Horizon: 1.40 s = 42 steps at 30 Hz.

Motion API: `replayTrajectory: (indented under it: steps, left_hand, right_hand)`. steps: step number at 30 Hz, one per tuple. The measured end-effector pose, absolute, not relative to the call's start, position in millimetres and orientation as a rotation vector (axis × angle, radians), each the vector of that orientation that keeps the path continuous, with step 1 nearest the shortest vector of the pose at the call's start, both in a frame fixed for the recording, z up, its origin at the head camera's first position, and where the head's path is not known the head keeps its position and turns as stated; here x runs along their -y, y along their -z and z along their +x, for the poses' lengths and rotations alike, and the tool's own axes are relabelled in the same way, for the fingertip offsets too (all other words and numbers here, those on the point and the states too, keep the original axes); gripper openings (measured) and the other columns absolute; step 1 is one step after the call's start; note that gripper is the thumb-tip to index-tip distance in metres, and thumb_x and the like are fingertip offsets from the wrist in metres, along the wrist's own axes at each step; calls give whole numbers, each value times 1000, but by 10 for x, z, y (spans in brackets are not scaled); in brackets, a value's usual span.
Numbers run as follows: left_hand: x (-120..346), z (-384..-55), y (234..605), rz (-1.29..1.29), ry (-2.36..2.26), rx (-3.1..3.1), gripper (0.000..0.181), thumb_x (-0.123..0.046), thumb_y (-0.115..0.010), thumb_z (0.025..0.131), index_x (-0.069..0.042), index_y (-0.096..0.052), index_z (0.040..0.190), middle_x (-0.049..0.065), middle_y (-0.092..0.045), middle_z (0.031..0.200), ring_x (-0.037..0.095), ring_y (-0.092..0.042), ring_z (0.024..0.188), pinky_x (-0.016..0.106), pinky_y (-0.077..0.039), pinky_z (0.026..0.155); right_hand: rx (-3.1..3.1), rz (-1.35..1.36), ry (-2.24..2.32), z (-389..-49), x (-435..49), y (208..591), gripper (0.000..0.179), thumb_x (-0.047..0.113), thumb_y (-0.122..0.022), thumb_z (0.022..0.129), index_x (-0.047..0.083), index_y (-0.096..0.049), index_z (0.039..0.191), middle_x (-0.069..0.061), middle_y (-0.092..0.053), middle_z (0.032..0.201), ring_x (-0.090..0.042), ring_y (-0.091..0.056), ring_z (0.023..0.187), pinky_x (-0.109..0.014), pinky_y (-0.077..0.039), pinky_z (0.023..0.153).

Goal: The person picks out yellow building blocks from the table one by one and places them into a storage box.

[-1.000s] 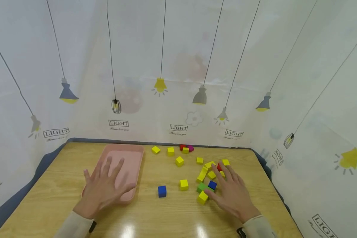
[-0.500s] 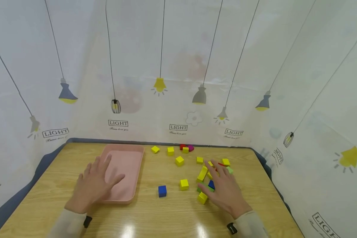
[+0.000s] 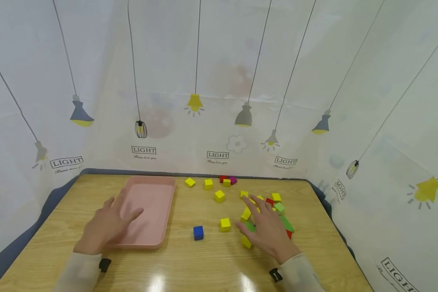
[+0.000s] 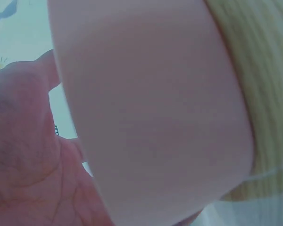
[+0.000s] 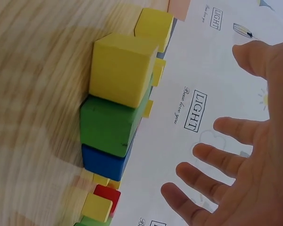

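Observation:
My left hand [image 3: 104, 225] is over the left side of a pink tray [image 3: 151, 246], fingers spread and nothing in them. In the left wrist view the tray's wall [image 4: 155, 117] hides part of that hand; whether they touch I cannot tell. Above the pile of coloured blocks on the right, my right hand [image 3: 268, 233] hovers with its fingers apart. The right wrist view has a yellow block [image 5: 120, 70], a green block [image 5: 108, 125] and a blue block [image 5: 104, 160] in a row, apart from the fingers. In the head view this hand partly covers them.
A blue cube [image 3: 198, 233] and a yellow cube [image 3: 225, 224] lie mid-table. Farther back are several yellow blocks, a red block [image 3: 223, 178] and a purple block [image 3: 233, 180]. A lamp-printed cloth [image 3: 182, 134] surrounds the wooden table [image 3: 190, 267].
Both hands have drawn left and slightly toward me. More of the tray shows, and green and red blocks have come into sight right of my right hand. The blocks lie as before.

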<state>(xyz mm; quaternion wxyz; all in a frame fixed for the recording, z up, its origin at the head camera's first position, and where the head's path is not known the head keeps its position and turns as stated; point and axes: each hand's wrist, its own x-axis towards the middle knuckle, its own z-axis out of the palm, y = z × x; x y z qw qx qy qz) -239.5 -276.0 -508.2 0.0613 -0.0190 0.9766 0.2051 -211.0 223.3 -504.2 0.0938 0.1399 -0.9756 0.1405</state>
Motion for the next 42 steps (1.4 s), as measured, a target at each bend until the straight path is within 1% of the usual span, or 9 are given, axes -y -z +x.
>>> replayTrajectory:
  steps: [7,11,14,16,20,24,27,33,42]
  left_hand:
    - [2818,-2446,5023,-71,-596,-2924,120,-91,-35,110,-5,2,186,50,-33,175,73,-52,149,87,-52,112]
    - [2853,-2488,5048,-95,-588,-2936,113,-77,-49,115,2,-8,185,51,-45,165,63,-62,139,81,-58,108]
    - [2861,-2501,5063,-125,-593,-2945,101,-59,-60,117,2,-15,184,50,-48,163,61,-62,138,81,-59,108]
    - [2860,-2498,5073,-131,-596,-2954,92,-47,-62,118,2,-20,183,48,-49,163,62,-60,141,82,-57,111]
    - [2854,-2465,5088,-98,-589,-2986,73,-23,-56,121,5,-25,181,46,-52,164,62,-59,145,82,-56,114]
    - [2853,-2443,5097,-67,-590,-3006,65,-9,-46,121,4,-25,181,44,-55,161,57,-65,135,78,-60,110]
    - [2852,-2437,5097,-56,-597,-3015,63,-4,-42,120,3,-26,181,44,-57,160,54,-67,130,77,-61,107]
    - [2880,-2476,5109,-59,-625,-2997,65,-1,-43,119,3,-26,181,44,-53,164,57,-64,136,80,-58,112]
    - [2959,-2555,5173,-106,-636,-2986,71,-2,-48,116,-4,-26,184,42,-52,168,47,-66,126,72,-62,107]
  right_hand:
    - [2890,451,-446,-2159,-2148,5047,81,62,-71,111,26,-46,180,-16,-49,183,-50,-55,162,-77,-56,122]
    - [2909,464,-435,-2175,-2100,5030,83,64,-70,110,29,-45,181,-14,-50,182,-48,-57,159,-74,-60,119]
    - [2924,462,-435,-2179,-2057,5007,85,66,-70,109,32,-42,182,-12,-51,181,-47,-59,157,-72,-63,115]
    - [2923,464,-440,-2188,-2031,5000,85,66,-70,109,33,-41,182,-11,-51,181,-46,-60,156,-72,-63,114]
    - [2889,498,-478,-2200,-1987,4996,83,61,-74,109,30,-44,181,-13,-52,181,-48,-61,156,-73,-60,120]
    - [2870,525,-527,-2199,-1948,4999,80,55,-77,109,28,-47,179,-15,-53,180,-48,-58,159,-73,-56,125]
    - [2874,529,-573,-2193,-1927,5007,80,51,-80,108,29,-48,178,-15,-52,181,-47,-56,163,-73,-57,124]
    - [2900,539,-612,-2192,-1898,5026,80,44,-86,105,26,-53,175,-14,-53,179,-43,-57,161,-70,-62,118]
    - [2996,615,-670,-2237,-1835,5060,74,32,-90,104,19,-61,170,-14,-61,171,-40,-63,152,-65,-60,124]
